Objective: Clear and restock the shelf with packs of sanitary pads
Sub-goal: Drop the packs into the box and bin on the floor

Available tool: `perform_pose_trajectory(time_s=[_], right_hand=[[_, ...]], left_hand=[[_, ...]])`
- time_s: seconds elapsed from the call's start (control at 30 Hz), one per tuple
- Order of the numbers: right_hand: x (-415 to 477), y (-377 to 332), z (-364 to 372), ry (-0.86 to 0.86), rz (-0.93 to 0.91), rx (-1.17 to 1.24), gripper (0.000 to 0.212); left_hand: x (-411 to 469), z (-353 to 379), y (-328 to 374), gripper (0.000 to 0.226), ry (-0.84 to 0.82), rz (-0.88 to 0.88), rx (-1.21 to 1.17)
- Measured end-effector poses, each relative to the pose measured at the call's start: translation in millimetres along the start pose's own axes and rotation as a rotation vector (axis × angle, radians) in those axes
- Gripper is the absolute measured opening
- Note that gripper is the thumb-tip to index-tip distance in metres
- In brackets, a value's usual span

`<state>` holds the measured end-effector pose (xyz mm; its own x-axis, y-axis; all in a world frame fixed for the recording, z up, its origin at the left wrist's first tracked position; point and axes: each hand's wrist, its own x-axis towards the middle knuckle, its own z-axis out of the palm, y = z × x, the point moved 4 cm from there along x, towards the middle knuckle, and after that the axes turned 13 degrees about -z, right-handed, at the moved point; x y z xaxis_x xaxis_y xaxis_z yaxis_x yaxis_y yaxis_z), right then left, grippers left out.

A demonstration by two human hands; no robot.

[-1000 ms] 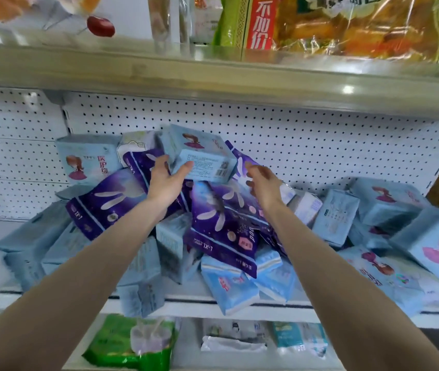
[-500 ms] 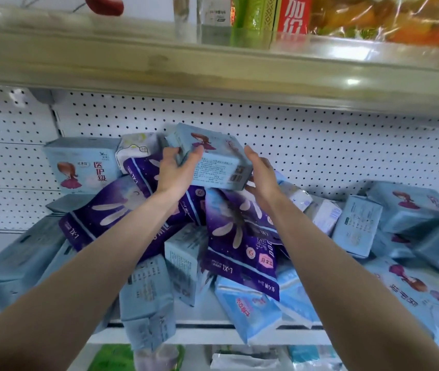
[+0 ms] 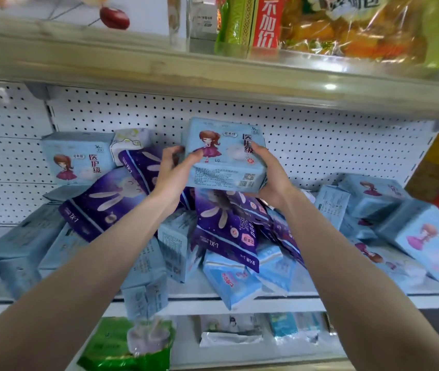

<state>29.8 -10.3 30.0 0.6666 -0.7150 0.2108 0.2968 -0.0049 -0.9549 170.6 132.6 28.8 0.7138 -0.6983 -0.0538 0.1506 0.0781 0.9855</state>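
The shelf (image 3: 360, 300) across mid-frame carries a jumbled heap (image 3: 223, 231) of blue and purple packs, so clearing looks barely begun. At centre, above the heap, a blue pack (image 3: 223, 156) is gripped between left hand (image 3: 171, 179) and right hand (image 3: 273, 180), fingers curled round its ends; next it probably needs lifting out without toppling others

A shop: pegboard-backed shelf (image 3: 213, 301) heaped with packaged pads (image 3: 79, 159), snack bags (image 3: 347, 25) on the tier above.
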Motion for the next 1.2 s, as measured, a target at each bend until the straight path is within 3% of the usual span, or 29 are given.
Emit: perform_pose_trajectory(time_s=[0.13,0.23,0.33,0.4,0.53,0.7,0.83,1.07,1.13,1.2], right_hand=[[-25,-6,-22,0.049,0.023,-0.101,0.042],[-41,-5,-39,0.144,-0.049,-0.037,0.055],[-61,-5,-59,0.281,-0.090,-0.007,0.045],[-70,-6,-75,0.349,-0.114,-0.021,0.055],[-90,-11,-100,0.431,-0.151,-0.048,0.045],[-102,-1,-119,0.519,-0.152,-0.076,0.088],[-98,3,-126,0.522,-0.150,-0.117,0.055],[-96,6,-122,0.523,-0.110,-0.163,0.047],[-95,2,-124,0.531,-0.120,-0.162,0.060],[-97,-1,-123,0.528,-0.119,-0.163,0.087]], left_hand=[[-19,14,-12,0.040,-0.080,-0.013,0.044],[-26,23,-26,0.058,-0.081,-0.049,0.196],[-26,23,-40,0.063,0.023,-0.103,0.281],[-23,25,-46,0.063,0.088,-0.097,0.353],[-19,32,-56,0.073,0.104,-0.132,0.460],[-8,44,-63,0.078,0.037,-0.190,0.493],[0,55,-59,0.087,0.030,-0.177,0.526],[-1,60,-54,0.089,0.104,-0.063,0.544],[-2,59,-49,0.092,0.114,-0.026,0.517],[-5,54,-43,0.095,0.125,0.017,0.493]])
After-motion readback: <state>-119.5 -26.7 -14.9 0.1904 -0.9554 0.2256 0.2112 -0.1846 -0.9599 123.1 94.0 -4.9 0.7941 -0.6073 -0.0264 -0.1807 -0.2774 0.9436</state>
